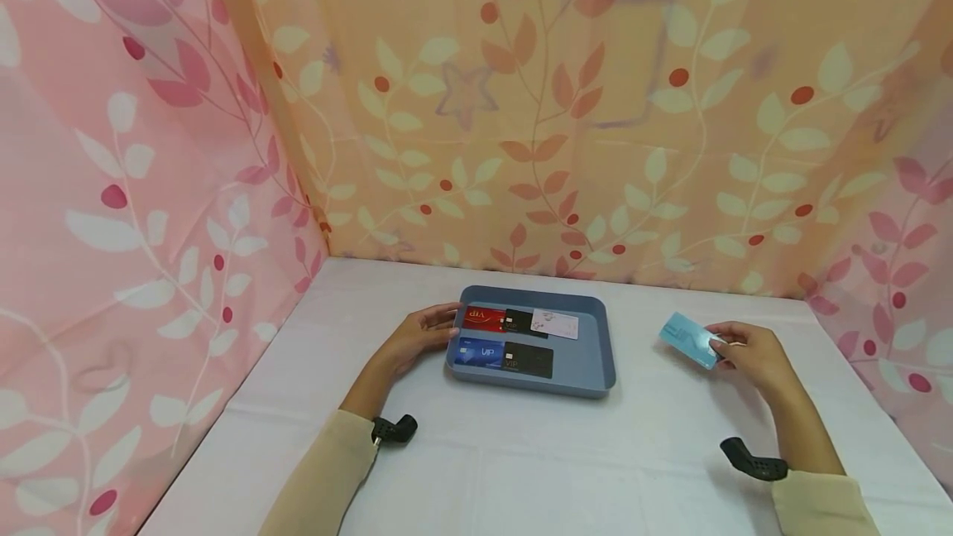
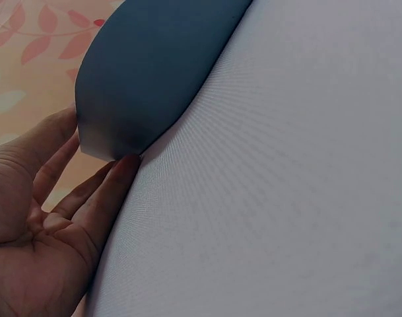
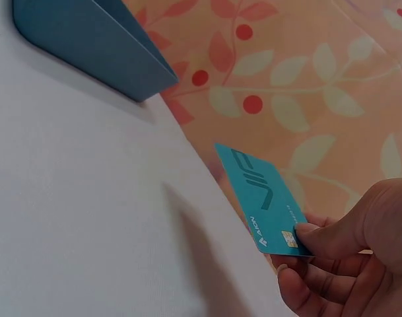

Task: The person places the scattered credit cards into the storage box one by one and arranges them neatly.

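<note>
My right hand [image 1: 754,356] pinches a light blue VIP card [image 3: 257,198] between thumb and fingers, tilted above the table to the right of the tray. At the left end of the blue-grey tray [image 1: 577,375], my left hand [image 1: 408,341] touches the outside wall, thumb by the rim and fingertips low near the table. In the tray's back row lie a red card [image 1: 482,318], a black VIP card [image 1: 515,321] and a white patterned card [image 1: 555,324] overlapping it. A blue VIP card [image 1: 479,351] and another black card [image 1: 530,360] form the front row.
A white cloth [image 1: 536,461] covers the table. Leaf-patterned curtains stand behind it, orange [image 1: 462,147] at the back and pink [image 1: 141,189] at the left. Each wrist wears a black camera mount, as on the left arm [image 1: 395,429].
</note>
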`<state>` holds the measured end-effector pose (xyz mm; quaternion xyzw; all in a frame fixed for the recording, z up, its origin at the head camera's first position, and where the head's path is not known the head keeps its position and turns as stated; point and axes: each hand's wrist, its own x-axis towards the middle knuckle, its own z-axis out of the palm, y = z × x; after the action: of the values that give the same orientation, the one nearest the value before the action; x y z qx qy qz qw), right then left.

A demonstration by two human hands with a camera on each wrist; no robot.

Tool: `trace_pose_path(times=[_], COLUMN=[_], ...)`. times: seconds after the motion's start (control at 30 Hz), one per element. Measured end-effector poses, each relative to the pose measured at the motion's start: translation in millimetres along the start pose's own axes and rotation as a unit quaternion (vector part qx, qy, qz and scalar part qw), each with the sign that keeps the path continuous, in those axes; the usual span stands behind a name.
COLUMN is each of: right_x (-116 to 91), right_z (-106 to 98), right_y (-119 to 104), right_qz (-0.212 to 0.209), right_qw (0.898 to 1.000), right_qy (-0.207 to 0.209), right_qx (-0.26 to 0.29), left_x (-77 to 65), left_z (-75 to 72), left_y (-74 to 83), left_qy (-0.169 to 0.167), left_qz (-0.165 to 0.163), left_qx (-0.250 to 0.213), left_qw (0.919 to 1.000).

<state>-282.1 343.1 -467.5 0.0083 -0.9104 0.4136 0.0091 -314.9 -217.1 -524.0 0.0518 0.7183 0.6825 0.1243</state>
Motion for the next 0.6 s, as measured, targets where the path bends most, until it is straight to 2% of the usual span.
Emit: trace_pose_path(times=[0.37,0.6], right_x=[-8.0,-9.7], right_z=[8.6,13.9], right_y=[-35.6,-50.5], right_qz=[-0.037,-0.035], right_qw=[0.999,0.999], right_qy=[0.005,-0.012], right_qx=[0.016,0.016], left_x=[-1.5,-0.2], left_z=[0.3,-0.2], left_y=[1.3,1.0], left_qy=[-0.007,-0.003], left_qz=[-0.008,-0.009], left_qx=[-0.004,0.004], left_qw=[0.9999,0.9999])
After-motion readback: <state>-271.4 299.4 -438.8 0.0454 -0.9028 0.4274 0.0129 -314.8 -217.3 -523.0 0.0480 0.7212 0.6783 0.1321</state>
